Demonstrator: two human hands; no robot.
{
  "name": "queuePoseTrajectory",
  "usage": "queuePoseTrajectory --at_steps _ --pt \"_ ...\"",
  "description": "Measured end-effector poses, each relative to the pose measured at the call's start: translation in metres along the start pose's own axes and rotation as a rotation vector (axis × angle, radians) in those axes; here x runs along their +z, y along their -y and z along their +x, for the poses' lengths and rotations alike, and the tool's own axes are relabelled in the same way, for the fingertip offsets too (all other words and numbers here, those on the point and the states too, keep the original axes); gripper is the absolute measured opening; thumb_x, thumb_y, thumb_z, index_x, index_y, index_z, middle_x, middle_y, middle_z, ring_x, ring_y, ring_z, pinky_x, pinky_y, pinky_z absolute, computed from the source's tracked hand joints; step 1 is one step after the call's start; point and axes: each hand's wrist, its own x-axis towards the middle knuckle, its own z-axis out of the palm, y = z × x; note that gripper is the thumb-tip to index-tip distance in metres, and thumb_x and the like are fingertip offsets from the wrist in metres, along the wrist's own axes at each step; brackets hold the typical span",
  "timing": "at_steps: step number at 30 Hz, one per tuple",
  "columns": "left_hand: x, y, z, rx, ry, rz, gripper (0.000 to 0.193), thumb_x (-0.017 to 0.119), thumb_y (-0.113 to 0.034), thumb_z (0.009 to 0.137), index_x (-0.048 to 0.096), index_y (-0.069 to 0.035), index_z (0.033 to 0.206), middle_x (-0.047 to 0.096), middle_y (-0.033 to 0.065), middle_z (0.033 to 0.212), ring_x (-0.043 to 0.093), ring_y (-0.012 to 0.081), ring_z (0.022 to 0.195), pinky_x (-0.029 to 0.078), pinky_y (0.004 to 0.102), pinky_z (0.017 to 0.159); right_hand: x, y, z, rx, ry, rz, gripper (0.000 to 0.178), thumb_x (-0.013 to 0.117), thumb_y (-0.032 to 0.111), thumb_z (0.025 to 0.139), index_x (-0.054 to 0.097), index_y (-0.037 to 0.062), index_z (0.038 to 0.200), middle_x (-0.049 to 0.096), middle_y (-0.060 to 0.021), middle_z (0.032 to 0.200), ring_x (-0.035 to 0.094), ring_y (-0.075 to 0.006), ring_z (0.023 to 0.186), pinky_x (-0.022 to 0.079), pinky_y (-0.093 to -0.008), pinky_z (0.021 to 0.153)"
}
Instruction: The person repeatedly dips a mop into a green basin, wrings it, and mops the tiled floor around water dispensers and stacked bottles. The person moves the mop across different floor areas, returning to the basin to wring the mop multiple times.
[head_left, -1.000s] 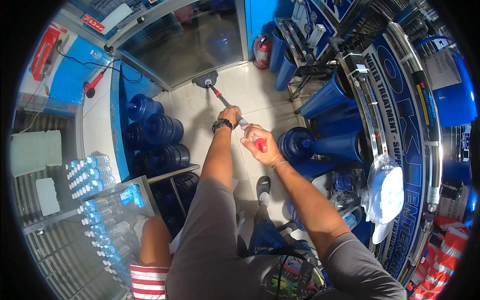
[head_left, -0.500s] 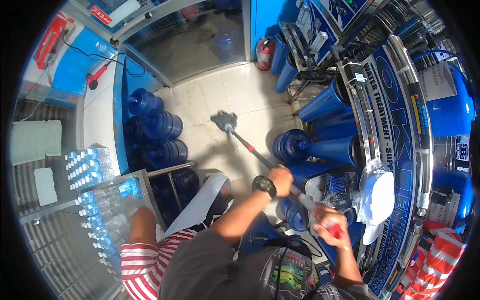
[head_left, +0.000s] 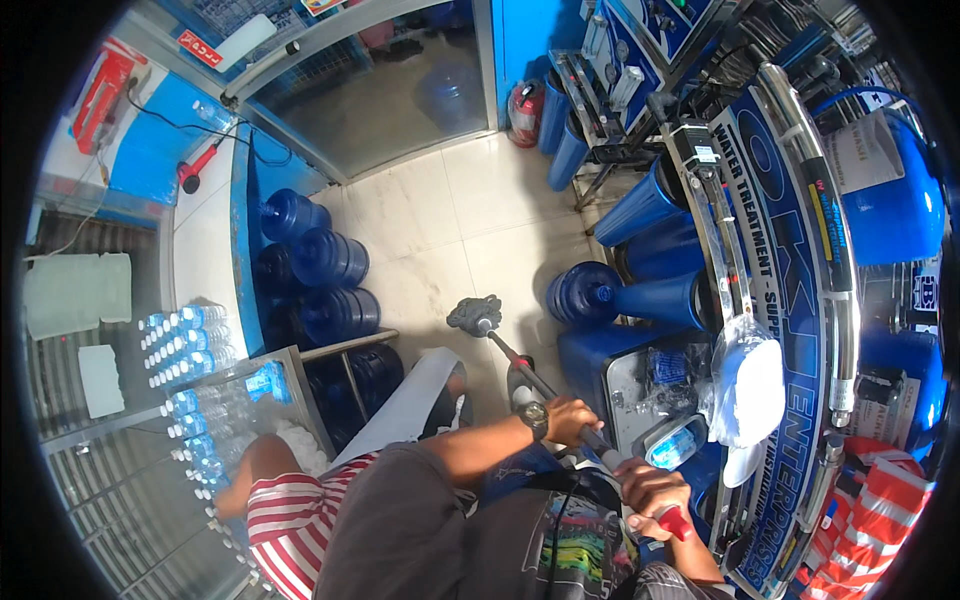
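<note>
A mop slants across the middle, its dark grey string head flat on the pale tiled floor. My left hand, with a dark watch at its wrist, wraps round the lower part of the handle. Near the handle's red top end, my right hand is closed round the grey grip. Both hands are close to my body, the right one lower in the picture. Parts of the handle are hidden behind my fingers.
Blue water jugs are stacked at left, with another jug at right beside blue filter housings. A person in a striped shirt is close on my left, by small bottles. A glass door and fire extinguisher stand far ahead.
The mop head has been drawn back toward me and slightly right. Both hands have come lower in the picture, still round the handle. The striped-shirt person's arm has shifted toward the bottles.
</note>
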Motion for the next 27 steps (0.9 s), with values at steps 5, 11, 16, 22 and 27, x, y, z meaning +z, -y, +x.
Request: queuePoseTrajectory --at_steps 5,11,16,22,27 --pt "-0.046 0.020 -0.013 0.124 -0.051 0.035 0.015 0.079 -0.029 0.094 0.077 -0.014 0.097 0.079 0.0085 0.094 0.077 0.0366 0.086 0.063 0.0496 0.077 0.017 -0.012 0.051 -0.148 0.075 0.018 0.035 0.082 -0.005 0.084 0.056 0.0091 0.066 0.060 -0.0049 0.066 0.068 -0.0270 0.070 0.060 -0.0555 0.090" --pt "-0.064 0.020 -0.039 -0.058 -0.044 0.136 0.030 0.065 -0.034 0.109 0.075 -0.013 0.089 0.076 0.0095 0.085 0.077 0.0352 0.084 0.063 0.0495 0.078 0.032 -0.017 0.087 -0.225 0.260 0.086 0.035 0.082 -0.005 0.085 0.056 0.0097 0.066 0.061 -0.0046 0.068 0.068 -0.0270 0.070 0.060 -0.0526 0.083" --pt "-0.105 0.071 -0.068 0.066 -0.073 0.212 0.014 0.075 -0.028 0.101 0.080 -0.016 0.107 0.080 0.0082 0.094 0.078 0.0344 0.089 0.064 0.0486 0.083 0.043 -0.065 0.095 -0.257 0.258 0.035 0.037 0.080 -0.004 0.087 0.050 0.0123 0.070 0.059 -0.0034 0.072 0.066 -0.0275 0.075 0.058 -0.0551 0.094" --pt "-0.170 0.160 -0.108 -0.532 -0.019 0.440 0.026 0.086 -0.018 0.085 0.082 -0.014 0.110 0.078 0.0110 0.107 0.076 0.0381 0.108 0.060 0.0495 0.098 0.056 -0.190 0.125 -0.191 0.242 -0.169 0.032 0.078 0.002 0.092 0.051 0.0091 0.076 0.060 -0.0088 0.083 0.061 -0.0325 0.085 0.050 -0.0488 0.088" --pt "-0.145 0.209 -0.141 -0.869 -0.255 0.463 0.024 0.084 -0.024 0.089 0.082 -0.005 0.103 0.075 0.0187 0.112 0.074 0.0398 0.112 0.059 0.0491 0.101 0.087 -0.254 0.120 -0.102 0.187 -0.094 0.032 0.081 0.005 0.096 0.053 0.0045 0.080 0.063 -0.0122 0.088 0.066 -0.0357 0.095 0.053 -0.0466 0.091"
